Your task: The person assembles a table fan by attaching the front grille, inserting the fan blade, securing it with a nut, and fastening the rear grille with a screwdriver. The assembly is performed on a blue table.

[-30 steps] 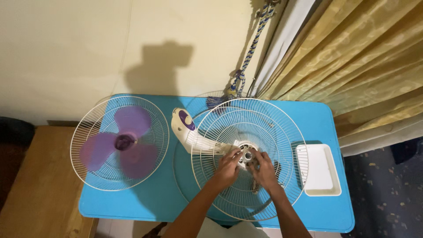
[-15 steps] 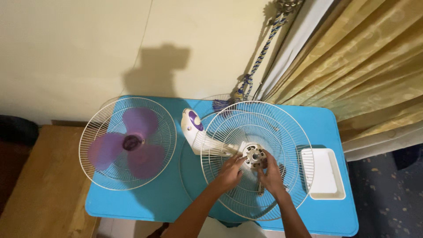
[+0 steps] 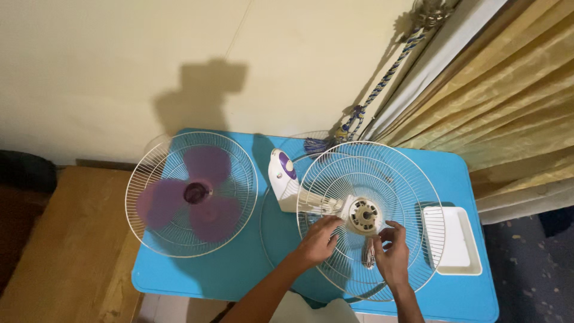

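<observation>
Left hand: your left hand (image 3: 320, 239) is gripping the wire guard (image 3: 382, 179) just beside the motor hub (image 3: 363, 215), fingers curled shut on the wires.
Right hand: your right hand (image 3: 391, 254) is hovering just below the hub, fingers half open, holding nothing visible.
Guard: it is lying on the blue worktop (image 3: 239, 275), between the purple blade (image 3: 191, 194) and the white tray (image 3: 457, 242).

Warm, fairly dim indoor light falls from behind and above the viewer, throwing a soft-edged dark shadow of a head onto the pale cream wall (image 3: 119, 54) and a shadow beneath the round white wire fan guard (image 3: 371, 218) onto the bright blue tabletop (image 3: 239, 275). The left and lower right corners sink into darkness. The picture is slightly soft throughout, and straight lines bow at the edges.
</observation>
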